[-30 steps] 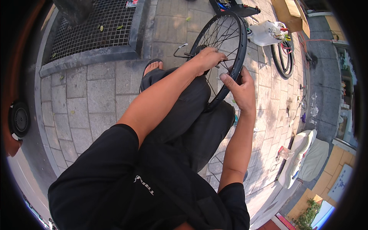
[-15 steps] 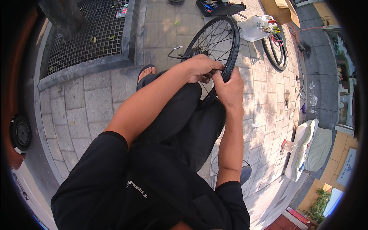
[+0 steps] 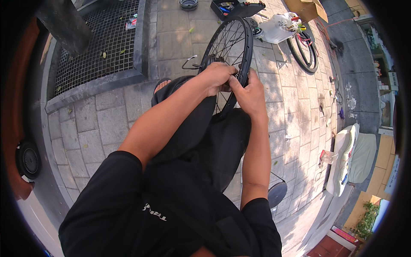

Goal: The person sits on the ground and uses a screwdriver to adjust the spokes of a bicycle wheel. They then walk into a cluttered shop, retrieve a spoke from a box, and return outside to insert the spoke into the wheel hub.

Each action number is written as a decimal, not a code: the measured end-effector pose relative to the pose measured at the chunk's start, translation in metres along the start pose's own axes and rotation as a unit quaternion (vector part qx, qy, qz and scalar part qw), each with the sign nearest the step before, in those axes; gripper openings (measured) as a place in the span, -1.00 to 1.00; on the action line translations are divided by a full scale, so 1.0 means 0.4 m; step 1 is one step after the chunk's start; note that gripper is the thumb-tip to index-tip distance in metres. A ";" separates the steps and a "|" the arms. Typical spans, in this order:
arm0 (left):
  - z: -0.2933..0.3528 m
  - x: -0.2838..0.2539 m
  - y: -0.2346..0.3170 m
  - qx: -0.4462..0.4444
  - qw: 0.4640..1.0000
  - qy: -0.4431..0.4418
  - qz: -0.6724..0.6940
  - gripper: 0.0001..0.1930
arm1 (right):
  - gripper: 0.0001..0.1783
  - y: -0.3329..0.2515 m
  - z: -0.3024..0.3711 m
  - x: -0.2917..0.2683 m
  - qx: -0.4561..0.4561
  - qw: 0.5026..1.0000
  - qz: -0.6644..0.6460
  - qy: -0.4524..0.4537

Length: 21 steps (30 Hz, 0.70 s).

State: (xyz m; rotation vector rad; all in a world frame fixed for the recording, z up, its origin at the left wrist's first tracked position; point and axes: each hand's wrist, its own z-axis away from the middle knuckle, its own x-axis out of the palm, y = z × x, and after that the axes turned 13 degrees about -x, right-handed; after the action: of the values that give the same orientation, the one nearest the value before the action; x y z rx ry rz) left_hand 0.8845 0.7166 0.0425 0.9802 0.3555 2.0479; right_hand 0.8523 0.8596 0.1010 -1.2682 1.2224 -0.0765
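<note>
A black spoked bicycle wheel (image 3: 248, 46) without a tyre stands upright between my knees, leaning slightly. From the dark hub (image 3: 209, 59) a short black cable with a pale tip sticks out to the left. My right hand (image 3: 251, 96) is closed around the near part of the rim, its thumb on the inner side and fingers on the outer. My left hand (image 3: 217, 78) is closed beside it, fingers curled in a pinch by the spokes at the rim's inner side. Whatever its fingertips hold is hidden.
Beyond the wheel lie an open black toolbox (image 3: 229, 9), a white plastic container (image 3: 278, 28) with tool handles, and a cardboard box (image 3: 309, 9). Loose tyres (image 3: 305, 55) rest to the right, near a pale cushion (image 3: 342, 160). At left, a raised kerb frames a metal grate (image 3: 100, 55).
The view has shifted a little. The wheel and both hands sit slightly further left in it; both hands stay at the rim, with small shifts in the fingers.
</note>
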 end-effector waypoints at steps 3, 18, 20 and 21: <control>-0.005 -0.001 -0.029 -0.006 0.993 -0.025 0.113 -0.78 | -0.51 0.003 -0.005 0.013 -0.012 1.000 -0.021 0.012; -0.033 -0.004 -0.143 0.100 0.969 -0.064 0.216 -0.85 | -0.62 0.052 -0.016 0.056 -0.035 0.996 -0.019 0.076; -0.042 -0.013 -0.168 0.125 0.970 -0.062 0.196 -0.84 | -0.62 0.060 -0.015 0.063 -0.078 0.993 -0.029 0.080; -0.032 -0.015 -0.174 0.136 0.971 -0.059 0.187 -0.83 | -0.61 0.060 -0.012 0.069 -0.098 0.991 -0.036 0.080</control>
State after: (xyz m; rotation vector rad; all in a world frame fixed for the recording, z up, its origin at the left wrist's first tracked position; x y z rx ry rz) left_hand 0.9157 0.7566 -0.0072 1.4200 0.4209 2.3018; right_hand 0.8474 0.8481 0.0665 -1.5003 1.3470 -0.1154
